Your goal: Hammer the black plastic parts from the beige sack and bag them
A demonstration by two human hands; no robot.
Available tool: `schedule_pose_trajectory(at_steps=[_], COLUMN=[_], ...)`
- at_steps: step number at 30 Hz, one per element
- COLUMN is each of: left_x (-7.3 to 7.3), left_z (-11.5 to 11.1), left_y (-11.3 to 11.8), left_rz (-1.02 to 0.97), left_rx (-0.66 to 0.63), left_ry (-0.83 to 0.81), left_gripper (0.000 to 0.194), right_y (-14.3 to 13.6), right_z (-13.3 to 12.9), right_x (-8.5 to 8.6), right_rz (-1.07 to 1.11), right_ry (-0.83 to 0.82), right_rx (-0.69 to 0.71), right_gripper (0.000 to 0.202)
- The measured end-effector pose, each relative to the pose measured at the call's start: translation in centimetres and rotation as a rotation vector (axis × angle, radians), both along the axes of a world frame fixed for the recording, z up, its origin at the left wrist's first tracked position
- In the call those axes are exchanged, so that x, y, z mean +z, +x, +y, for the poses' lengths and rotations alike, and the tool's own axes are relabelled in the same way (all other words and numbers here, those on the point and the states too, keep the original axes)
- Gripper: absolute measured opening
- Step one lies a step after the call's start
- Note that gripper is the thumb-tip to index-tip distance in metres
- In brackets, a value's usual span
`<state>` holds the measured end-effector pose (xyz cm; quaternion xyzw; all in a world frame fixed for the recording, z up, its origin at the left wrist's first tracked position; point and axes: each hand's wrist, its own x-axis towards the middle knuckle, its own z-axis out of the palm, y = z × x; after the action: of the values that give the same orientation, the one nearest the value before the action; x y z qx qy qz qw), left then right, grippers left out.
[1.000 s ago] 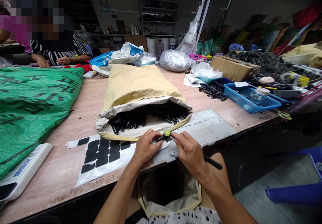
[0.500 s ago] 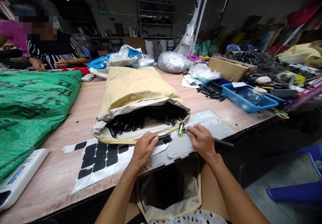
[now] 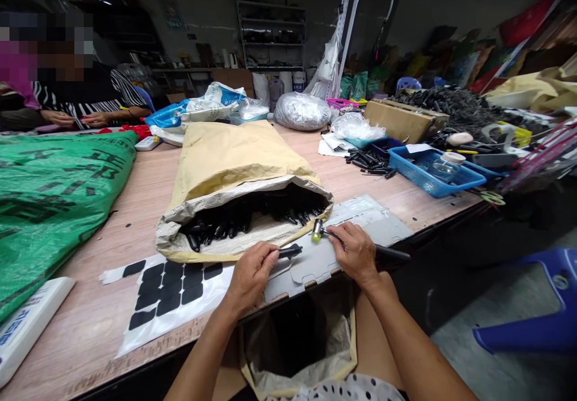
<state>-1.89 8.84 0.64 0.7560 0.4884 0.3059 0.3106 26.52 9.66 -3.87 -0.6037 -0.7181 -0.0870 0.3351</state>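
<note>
My left hand is closed round a slim black tube-like part, whose end sticks out to the right over the grey cardboard sheet. In my right hand is a small hammer with a metal body and a yellow-green face, its dark handle running out past my palm to the right. The hammer head is just right of the part, apart from it. Beyond my hands lies an open tan woven sack with many similar black parts in its mouth. A second open sack hangs between my legs below the table edge.
A white sheet of black stickers lies left of my left hand. Further left are a green sack and a white device. Blue basket and black part piles sit at right. A co-worker sits at far left.
The view has swung slightly to the right, so everything appears shifted left. The black part in my left hand is tilted up a little more at its free end. Both hands keep their holds.
</note>
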Motion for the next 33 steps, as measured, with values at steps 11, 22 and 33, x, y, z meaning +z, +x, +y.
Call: schedule_pose_trajectory(at_steps=[11,22,33], left_x=[-8.9,-1.4,1.5], left_z=[-10.0,-6.3,10.5], left_y=[3.8,5.0,4.7], left_rz=[0.293,0.178,0.6], left_rx=[-0.246,-0.502,0.098], left_ry=[-0.498,-0.407,0.2], left_gripper=[0.032,0.024,0.033], right_y=[-0.2,-0.3,-0.3], right_z=[-0.1,0.0,-0.1], right_x=[0.1,0.1,0.3], right_rz=[-0.002,-0.011,-0.002], right_ry=[0.002,0.013,-0.015], right_rx=[-0.023,-0.025,-0.021], right_gripper=[0.02,0.021,0.02])
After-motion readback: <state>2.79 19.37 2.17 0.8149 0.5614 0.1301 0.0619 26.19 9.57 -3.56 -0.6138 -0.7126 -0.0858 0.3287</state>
